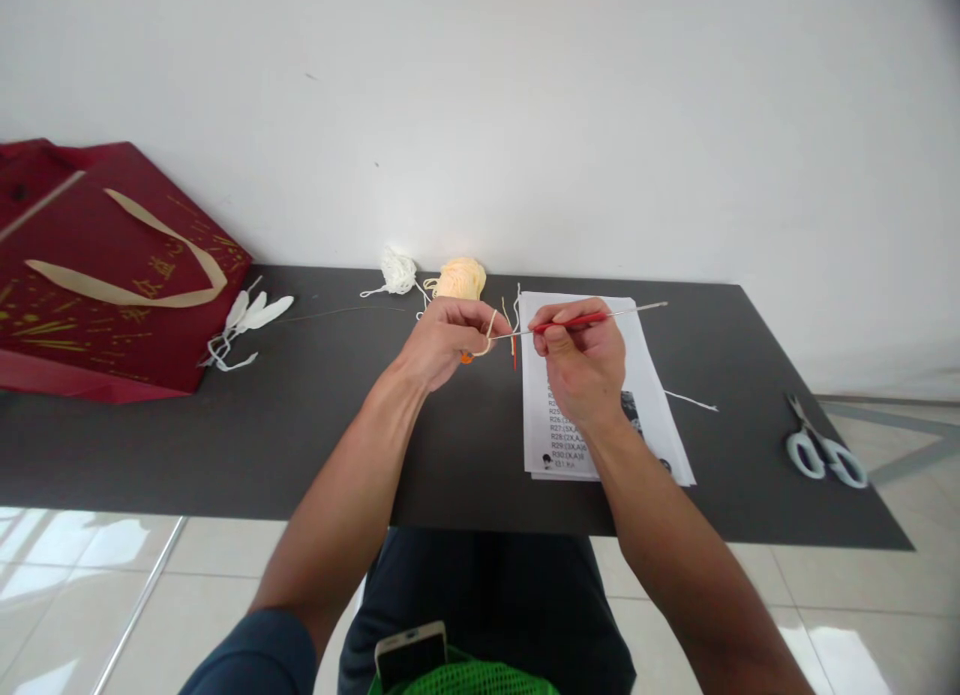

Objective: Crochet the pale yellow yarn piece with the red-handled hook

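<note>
My right hand (583, 365) is closed around the red handle of a crochet hook (574, 323), held nearly level above the printed sheets. The hook's thin metal end reaches left to my left hand (456, 340). That hand is pinched, with cream yarn (491, 327) looped over its fingers where the hook's tip meets it. A small orange piece (466, 357) shows just under the left fingers; most of it is hidden. Behind the left hand stands a cream yarn ball (459, 277), partly covered by it.
A white yarn ball (397, 271) lies by the wall. Printed sheets (540, 395) lie under my right hand. Scissors (823, 450) rest near the right edge. On the left are white crocheted pieces (255, 313) and a red bag (112, 285). A phone (411, 655) is at my lap.
</note>
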The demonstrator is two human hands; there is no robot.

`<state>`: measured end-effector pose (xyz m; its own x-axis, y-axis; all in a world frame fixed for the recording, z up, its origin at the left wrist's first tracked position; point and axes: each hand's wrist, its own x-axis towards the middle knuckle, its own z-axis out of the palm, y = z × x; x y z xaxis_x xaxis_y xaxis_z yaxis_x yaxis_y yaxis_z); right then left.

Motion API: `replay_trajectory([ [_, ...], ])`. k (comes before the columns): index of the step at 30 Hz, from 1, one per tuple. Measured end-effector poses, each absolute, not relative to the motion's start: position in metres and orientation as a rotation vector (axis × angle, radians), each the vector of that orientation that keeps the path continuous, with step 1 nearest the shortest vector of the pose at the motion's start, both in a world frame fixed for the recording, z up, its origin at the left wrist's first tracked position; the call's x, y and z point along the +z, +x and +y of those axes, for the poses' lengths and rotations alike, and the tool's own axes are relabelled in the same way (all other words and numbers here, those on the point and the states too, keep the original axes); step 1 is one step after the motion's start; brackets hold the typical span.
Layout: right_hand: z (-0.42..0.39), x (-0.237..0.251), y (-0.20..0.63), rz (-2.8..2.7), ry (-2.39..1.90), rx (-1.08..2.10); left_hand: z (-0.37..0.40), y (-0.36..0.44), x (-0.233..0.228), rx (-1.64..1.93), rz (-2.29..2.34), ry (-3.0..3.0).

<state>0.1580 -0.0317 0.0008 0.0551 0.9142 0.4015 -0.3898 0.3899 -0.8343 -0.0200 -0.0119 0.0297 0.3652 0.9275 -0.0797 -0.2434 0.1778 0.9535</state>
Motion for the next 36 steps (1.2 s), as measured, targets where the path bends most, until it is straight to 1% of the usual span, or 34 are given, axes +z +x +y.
replay_trajectory([
  [5,-0.032,0.003,0.157,-1.054,-0.589,1.122,-0.01,-0.023,0.027,0.964,0.778,1.109],
  [13,-0.031,0.011,0.153,-0.894,-0.663,1.165,-0.01,-0.019,0.021,1.146,0.7,1.173],
  [19,-0.034,0.008,0.152,-0.958,-0.68,1.104,-0.01,-0.017,0.021,1.213,0.701,1.149],
  [30,-0.036,0.008,0.155,-1.07,-0.655,1.016,-0.01,-0.02,0.024,1.144,0.759,1.109],
  [36,-0.035,0.009,0.155,-1.046,-0.63,1.088,-0.011,-0.021,0.025,1.094,0.802,1.111],
])
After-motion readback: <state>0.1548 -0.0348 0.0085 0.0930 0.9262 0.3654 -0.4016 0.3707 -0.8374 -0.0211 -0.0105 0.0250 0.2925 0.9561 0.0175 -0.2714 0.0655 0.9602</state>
